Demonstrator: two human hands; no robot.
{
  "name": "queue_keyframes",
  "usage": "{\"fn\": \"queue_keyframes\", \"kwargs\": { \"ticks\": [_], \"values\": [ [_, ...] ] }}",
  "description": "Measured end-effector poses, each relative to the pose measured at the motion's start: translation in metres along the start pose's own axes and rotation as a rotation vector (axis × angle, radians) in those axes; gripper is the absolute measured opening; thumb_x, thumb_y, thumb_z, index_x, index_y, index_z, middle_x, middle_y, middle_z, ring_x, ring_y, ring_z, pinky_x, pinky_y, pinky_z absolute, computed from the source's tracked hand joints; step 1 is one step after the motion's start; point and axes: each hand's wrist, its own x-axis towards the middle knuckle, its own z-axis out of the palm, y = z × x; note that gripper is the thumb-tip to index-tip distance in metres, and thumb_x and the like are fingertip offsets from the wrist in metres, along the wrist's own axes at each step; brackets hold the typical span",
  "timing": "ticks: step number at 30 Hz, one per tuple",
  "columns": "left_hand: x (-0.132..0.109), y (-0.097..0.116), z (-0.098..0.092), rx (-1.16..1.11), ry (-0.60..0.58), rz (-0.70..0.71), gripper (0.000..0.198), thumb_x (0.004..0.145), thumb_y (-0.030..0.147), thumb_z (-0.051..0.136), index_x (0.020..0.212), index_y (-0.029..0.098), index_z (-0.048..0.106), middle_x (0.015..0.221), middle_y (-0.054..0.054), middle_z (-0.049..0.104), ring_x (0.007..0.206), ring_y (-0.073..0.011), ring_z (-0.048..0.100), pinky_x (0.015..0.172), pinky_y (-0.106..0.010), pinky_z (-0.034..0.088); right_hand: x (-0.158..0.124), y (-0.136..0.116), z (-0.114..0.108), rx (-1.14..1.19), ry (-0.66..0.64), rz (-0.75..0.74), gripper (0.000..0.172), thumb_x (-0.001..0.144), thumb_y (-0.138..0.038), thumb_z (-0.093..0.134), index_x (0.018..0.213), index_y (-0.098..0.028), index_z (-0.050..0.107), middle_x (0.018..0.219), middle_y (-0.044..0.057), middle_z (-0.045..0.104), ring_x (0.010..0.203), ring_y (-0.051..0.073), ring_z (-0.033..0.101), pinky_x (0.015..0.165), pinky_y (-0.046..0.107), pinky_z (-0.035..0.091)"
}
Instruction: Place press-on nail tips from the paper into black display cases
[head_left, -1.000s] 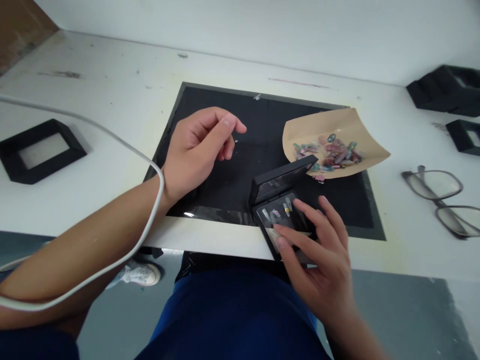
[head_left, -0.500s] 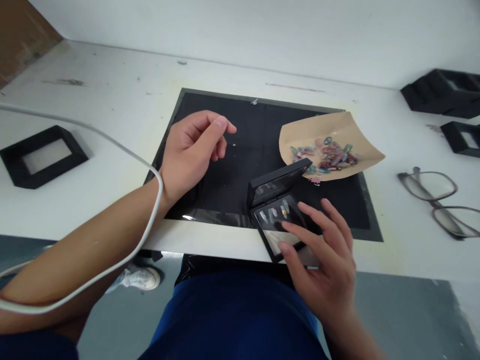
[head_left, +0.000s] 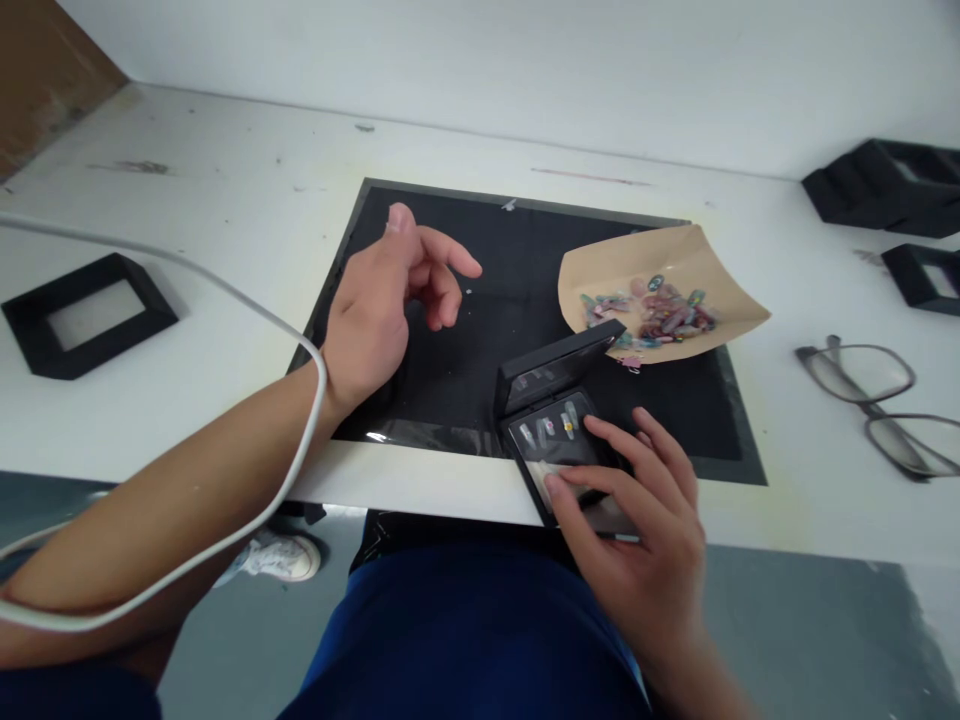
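My left hand [head_left: 382, 300] is over the left part of a black mat [head_left: 480, 260], thumb lifted away from its loosely curled fingers, with nothing visible in it. A small black case [head_left: 521, 470] lies at the table's front edge, its mirrored lid [head_left: 559, 365] tilted up. Several decorated false nails [head_left: 547, 428] are lined up inside. My right hand [head_left: 637, 520] reaches over the case from the right, thumb and index fingertips together above its lower part. Whatever they pinch is too small to make out. Beyond the case, a tan paper [head_left: 652, 255] bears a pile of false nails [head_left: 667, 312].
A white cable [head_left: 225, 285] loops over my left forearm. Black frames lie at left [head_left: 90, 315] and right [head_left: 926, 280], beside a black stack [head_left: 885, 185]. Eyeglasses [head_left: 870, 400] rest on the white table [head_left: 247, 200] at right.
My left thumb has lifted off the index finger, and the hand has opened. My right thumb and index finger have closed together over the case. The case and paper stay put.
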Motion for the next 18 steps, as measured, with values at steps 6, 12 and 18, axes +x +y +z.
{"fn": "queue_keyframes", "kwargs": {
  "ticks": [6, 12, 18],
  "values": [
    [-0.002, 0.004, -0.001, 0.031, 0.005, -0.032, 0.077, 0.094, 0.077, 0.024, 0.084, 0.017, 0.072, 0.052, -0.001, 0.056, 0.048, -0.0115, 0.049, 0.052, -0.033, 0.036, 0.004, -0.003, 0.008, 0.001, 0.039, 0.007, 0.009, 0.080, -0.021, 0.079, 0.079, -0.023, 0.071, 0.118, 0.009, 0.074, 0.131, 0.035, 0.055, 0.109, 0.060, 0.045],
    [-0.003, 0.006, 0.000, 0.051, 0.022, 0.008, 0.050, 0.101, 0.059, 0.046, 0.085, 0.020, 0.073, 0.055, 0.003, 0.058, 0.051, -0.0088, 0.049, 0.051, -0.029, 0.038, 0.012, -0.002, 0.003, 0.068, 0.051, 0.013, 0.008, 0.080, -0.018, 0.077, 0.077, -0.022, 0.071, 0.112, 0.010, 0.075, 0.127, 0.033, 0.058, 0.109, 0.057, 0.046],
    [-0.006, 0.010, 0.002, 0.080, 0.002, 0.035, 0.025, 0.100, 0.036, 0.059, 0.083, 0.023, 0.072, 0.057, 0.004, 0.057, 0.052, -0.0073, 0.050, 0.051, -0.026, 0.038, 0.030, 0.039, -0.033, 0.167, 0.190, 0.041, 0.012, 0.084, -0.014, 0.072, 0.092, -0.024, 0.071, 0.099, 0.006, 0.075, 0.099, 0.027, 0.072, 0.092, 0.049, 0.057]
  ]
}}
